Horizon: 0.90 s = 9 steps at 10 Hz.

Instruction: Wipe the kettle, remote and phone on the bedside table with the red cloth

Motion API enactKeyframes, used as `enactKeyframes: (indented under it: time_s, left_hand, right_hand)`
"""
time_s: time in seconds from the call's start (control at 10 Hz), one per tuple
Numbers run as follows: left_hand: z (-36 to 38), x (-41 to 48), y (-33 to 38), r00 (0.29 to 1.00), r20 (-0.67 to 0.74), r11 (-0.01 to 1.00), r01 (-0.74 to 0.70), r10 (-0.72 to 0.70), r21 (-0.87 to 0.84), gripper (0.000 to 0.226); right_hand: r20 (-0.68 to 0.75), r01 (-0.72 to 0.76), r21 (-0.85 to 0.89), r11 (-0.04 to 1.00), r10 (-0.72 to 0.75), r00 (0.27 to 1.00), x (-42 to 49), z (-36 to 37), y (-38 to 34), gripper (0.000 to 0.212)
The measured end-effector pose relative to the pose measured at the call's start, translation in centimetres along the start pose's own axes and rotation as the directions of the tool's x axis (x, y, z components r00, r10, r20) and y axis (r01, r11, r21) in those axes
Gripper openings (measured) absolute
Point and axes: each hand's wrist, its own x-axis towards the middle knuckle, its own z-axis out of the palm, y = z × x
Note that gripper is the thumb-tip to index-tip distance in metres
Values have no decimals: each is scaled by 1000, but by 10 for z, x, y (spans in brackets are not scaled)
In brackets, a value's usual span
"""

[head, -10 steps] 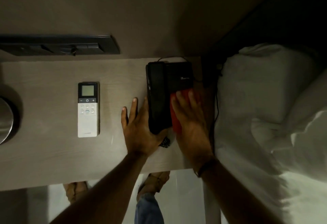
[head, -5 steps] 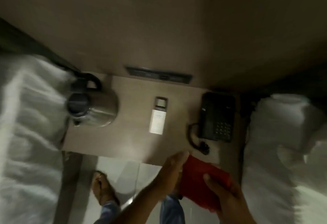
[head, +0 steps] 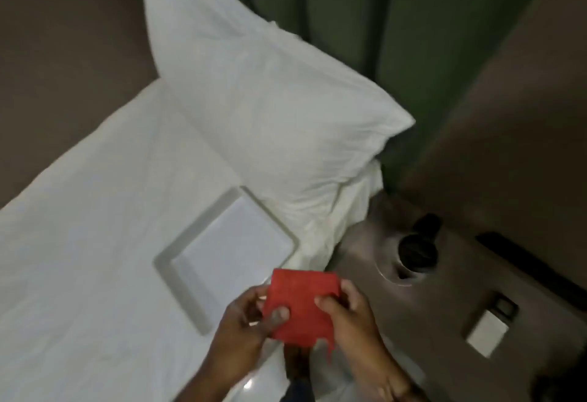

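White bed (head: 79,242) with a pillow (head: 254,100) and a pale tray (head: 165,263) fills the left; green curtain (head: 381,4) behind. Head view: left hand (head: 247,325) and right hand (head: 352,312) both pinch the folded red cloth (head: 301,303), held up between bed and worktop (head: 444,322). Kettle (head: 416,252) stands on the worktop, remote (head: 489,328) further right, blurred

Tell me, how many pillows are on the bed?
1. The white pillow leans at the head of the bed, beside the tray. Another could be hidden outside the view.
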Motion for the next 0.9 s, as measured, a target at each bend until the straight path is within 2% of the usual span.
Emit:
enactKeyframes:
  time_s: [0.1,0.2,0.3,0.4,0.5,0.6,0.7,0.8,0.9]
  left_hand:
    - [-63,47,6,991,-130,996,24,-34,-81,23]
    - [-105,93,-1,977,-193,995,76,-86,-61,19]
    - [-132,138,-21,959,-239,986,163,-150,35,31]
    - [-143,167,-40,944,-274,968,221,-182,117,28]
    - [-149,177,-56,910,-386,922,270,-151,276,23]
    - [-148,177,-68,888,-458,892,233,-34,387,31]
    - [-142,168,-65,871,-490,857,214,50,469,33]
    - [-125,152,-49,847,-462,731,138,262,668,40]
    - [-95,122,-26,824,-204,606,-198,529,770,46]
  right_hand:
    - [112,56,-177,983,-37,993,38,81,-28,22]
    - [172,75,-372,925,-10,985,76,145,-39,30]
    - [130,84,-510,856,-20,991,112,191,-36,39]
    - [15,103,-754,649,-139,990,138,213,-21,29]
    - [-46,85,-888,452,-271,961,148,221,-6,19]
    - [-42,93,-916,391,-324,945,149,220,4,28]
    - [-38,97,-905,415,-305,952,136,214,-1,30]
    - [-53,198,-773,603,-373,926,101,201,-26,27]
    - [-185,413,-585,698,-610,770,40,172,-68,17]
